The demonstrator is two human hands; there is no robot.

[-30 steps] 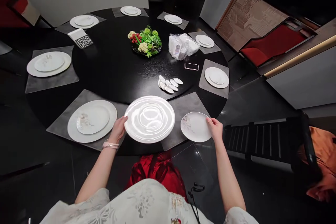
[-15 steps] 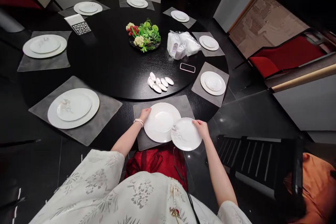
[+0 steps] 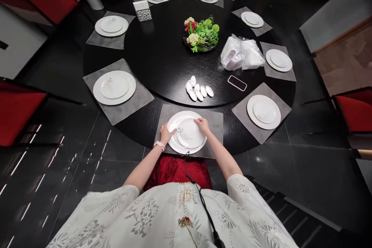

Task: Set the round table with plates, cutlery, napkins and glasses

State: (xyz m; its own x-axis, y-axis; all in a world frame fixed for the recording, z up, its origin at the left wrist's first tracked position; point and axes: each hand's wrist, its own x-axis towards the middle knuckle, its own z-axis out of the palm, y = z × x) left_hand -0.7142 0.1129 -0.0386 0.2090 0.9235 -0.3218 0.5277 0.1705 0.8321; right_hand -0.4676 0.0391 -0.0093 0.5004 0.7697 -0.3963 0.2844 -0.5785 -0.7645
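Note:
Just in front of me, a large white plate (image 3: 183, 114) lies on a grey placemat (image 3: 215, 118). Over it is a smaller white plate (image 3: 192, 135) with a faint grey pattern, slightly right of the large plate's middle; whether it rests fully cannot be told. My right hand (image 3: 203, 124) pinches the small plate's upper right edge. At the large plate's left rim, my left hand (image 3: 166, 134) grips the edge, its thumb reaching over towards the small plate. The fingertips under the rim are hidden.
On the black turntable (image 3: 162, 66) are several small white oval dishes (image 3: 199, 90), a phone (image 3: 237, 83), plastic-wrapped packs (image 3: 241, 52), a flower arrangement (image 3: 201, 34) and a napkin holder (image 3: 142, 11). Stacked plates (image 3: 264, 111) on placemats ring the table. Red chairs (image 3: 17, 114) stand around.
My right hand has brought the small plate left, from overlapping the large plate's right edge to over its middle. My left thumb now reaches inward over the rim. The view has turned right.

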